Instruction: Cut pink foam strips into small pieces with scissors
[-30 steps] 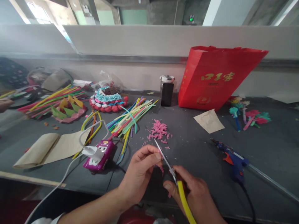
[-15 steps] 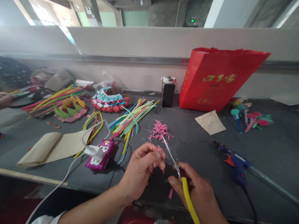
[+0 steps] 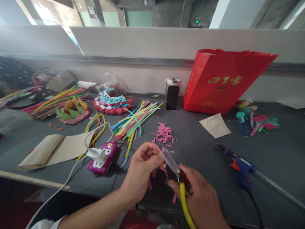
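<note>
My left hand point(image 3: 140, 168) is closed in a pinch at the middle of the table's front, thumb and fingers on a small pink strip that is mostly hidden. Scissors point(image 3: 170, 160) with a yellow-covered handle are in my right hand point(image 3: 201, 195), and their blades lie right against the left fingertips. Below the left fingers show loose pink bits point(image 3: 164, 171). A pile of short pink cut pieces point(image 3: 164, 132) lies on the table just beyond both hands.
Coloured thin strips point(image 3: 135, 119) lie behind a purple power socket point(image 3: 108, 156) with a white cable. A blue glue gun point(image 3: 240, 167) is at right. Farther back stand a phone point(image 3: 172, 98), a bottle point(image 3: 172, 81) and a red bag point(image 3: 221, 82). Brown paper point(image 3: 53, 149) lies left.
The scissors' blades have swung left, from pointing at the pink pile to the left fingertips. More pink bits show below the left hand. Another person's hand at far left is gone from view.
</note>
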`<state>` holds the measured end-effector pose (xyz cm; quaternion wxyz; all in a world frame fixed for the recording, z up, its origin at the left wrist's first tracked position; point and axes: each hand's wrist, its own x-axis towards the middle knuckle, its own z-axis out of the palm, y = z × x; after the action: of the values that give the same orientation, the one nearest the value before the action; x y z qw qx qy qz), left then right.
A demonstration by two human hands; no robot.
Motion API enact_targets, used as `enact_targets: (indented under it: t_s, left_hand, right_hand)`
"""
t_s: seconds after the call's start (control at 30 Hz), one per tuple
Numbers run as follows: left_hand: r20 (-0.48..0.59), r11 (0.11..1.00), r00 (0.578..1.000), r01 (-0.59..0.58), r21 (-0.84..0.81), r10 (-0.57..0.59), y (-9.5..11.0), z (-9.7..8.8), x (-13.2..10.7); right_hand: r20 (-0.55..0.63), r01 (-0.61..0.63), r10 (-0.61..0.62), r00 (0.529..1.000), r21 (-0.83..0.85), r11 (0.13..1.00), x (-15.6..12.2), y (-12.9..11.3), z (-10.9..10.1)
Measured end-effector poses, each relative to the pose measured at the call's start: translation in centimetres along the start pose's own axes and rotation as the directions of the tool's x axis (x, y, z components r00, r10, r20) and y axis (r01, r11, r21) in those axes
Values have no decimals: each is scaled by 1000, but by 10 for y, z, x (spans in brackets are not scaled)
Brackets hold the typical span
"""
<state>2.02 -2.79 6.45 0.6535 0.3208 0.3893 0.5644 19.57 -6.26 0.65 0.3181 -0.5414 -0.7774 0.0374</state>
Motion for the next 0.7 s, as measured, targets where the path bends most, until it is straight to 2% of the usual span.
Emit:
enact_targets:
  t_s: [0.27,0.47,0.7]
  left_hand:
    - [-17,1000,1000,4,29,-3,0,0,0]
    - [-14,998,998,61,22,-60,-5,-1,-2]
    - [-3,996,998,69,51,-69,-7,-2,-3]
  right_hand:
    - [4,-29,29,1000,-5,1000,0,-2,0]
    - [-48,-4,2,999,-45,999,3,-6,1]
    - [-13,-27,27,1000,4,1000,-1,-1,5]
